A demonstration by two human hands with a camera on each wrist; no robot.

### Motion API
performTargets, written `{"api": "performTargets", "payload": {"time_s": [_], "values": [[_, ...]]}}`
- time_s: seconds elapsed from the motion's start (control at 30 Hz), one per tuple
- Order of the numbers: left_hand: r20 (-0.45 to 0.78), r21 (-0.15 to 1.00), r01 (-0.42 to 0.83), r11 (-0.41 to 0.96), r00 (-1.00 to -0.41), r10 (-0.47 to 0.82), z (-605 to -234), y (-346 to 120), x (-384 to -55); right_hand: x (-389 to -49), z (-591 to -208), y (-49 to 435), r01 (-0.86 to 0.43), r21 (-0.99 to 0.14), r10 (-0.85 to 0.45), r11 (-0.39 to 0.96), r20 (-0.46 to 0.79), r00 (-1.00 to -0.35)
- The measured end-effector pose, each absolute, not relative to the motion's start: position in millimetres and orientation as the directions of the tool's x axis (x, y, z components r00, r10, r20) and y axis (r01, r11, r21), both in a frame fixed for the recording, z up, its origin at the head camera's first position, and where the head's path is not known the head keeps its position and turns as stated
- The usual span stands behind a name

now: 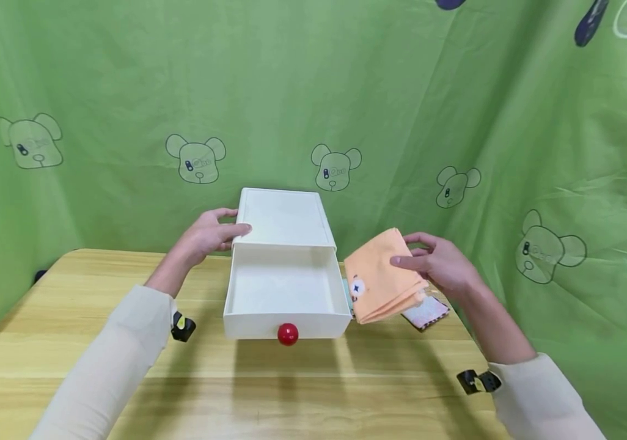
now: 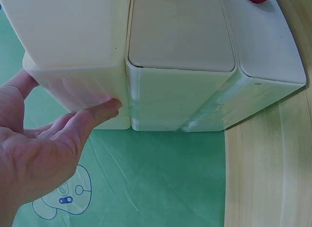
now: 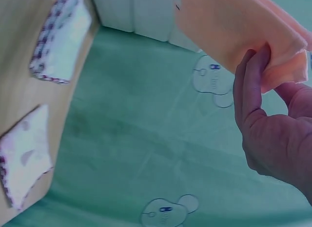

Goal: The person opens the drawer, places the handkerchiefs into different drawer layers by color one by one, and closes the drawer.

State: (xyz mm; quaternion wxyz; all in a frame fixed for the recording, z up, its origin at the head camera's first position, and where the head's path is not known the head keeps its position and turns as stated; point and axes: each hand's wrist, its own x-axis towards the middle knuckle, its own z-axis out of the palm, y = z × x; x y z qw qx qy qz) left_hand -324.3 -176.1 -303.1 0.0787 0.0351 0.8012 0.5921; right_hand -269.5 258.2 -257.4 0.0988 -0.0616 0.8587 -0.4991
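Note:
A white drawer unit (image 1: 286, 214) stands on the table, its top drawer (image 1: 286, 284) pulled out with bare floor inside and a red knob (image 1: 288, 334) in front. My left hand (image 1: 206, 235) touches the unit's upper left edge, thumb on top and outstretched fingers (image 2: 100, 112) against the side. To the right of the drawer, my right hand (image 1: 440, 263) pinches a folded orange towel (image 1: 382, 275) between thumb and fingers, above the table. A round white patch with a blue mark shows near the towel's corner. In the right wrist view the fingers (image 3: 251, 85) press into its folds.
On the table (image 1: 71, 330) at right lies a pinkish folded cloth (image 1: 426, 313) with a dark patterned edge. Another folded cloth with a checked edge (image 3: 61, 39) appears in the right wrist view. Something teal (image 1: 348, 295) shows partly behind the towel. A green curtain (image 1: 269, 91) encloses the table.

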Motion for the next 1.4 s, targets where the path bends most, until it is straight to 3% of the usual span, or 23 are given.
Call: {"api": "performTargets", "payload": {"time_s": [0.27,0.7,1.4], "values": [[-0.085,0.952,-0.034,0.303,-0.984,0.156,-304,-176,-325,-266,-226,246,-0.01,-0.862,-0.152,0.506,-0.078,-0.985],[-0.084,0.951,-0.036,0.306,-0.986,0.146,-305,-179,-326,-263,-190,213,-0.075,-0.888,-0.197,0.453,-0.018,-0.98],[-0.091,0.949,-0.041,0.314,-0.985,0.146,-304,-176,-326,-255,-213,135,-0.099,-0.953,-0.351,0.287,-0.009,-0.937]]}}
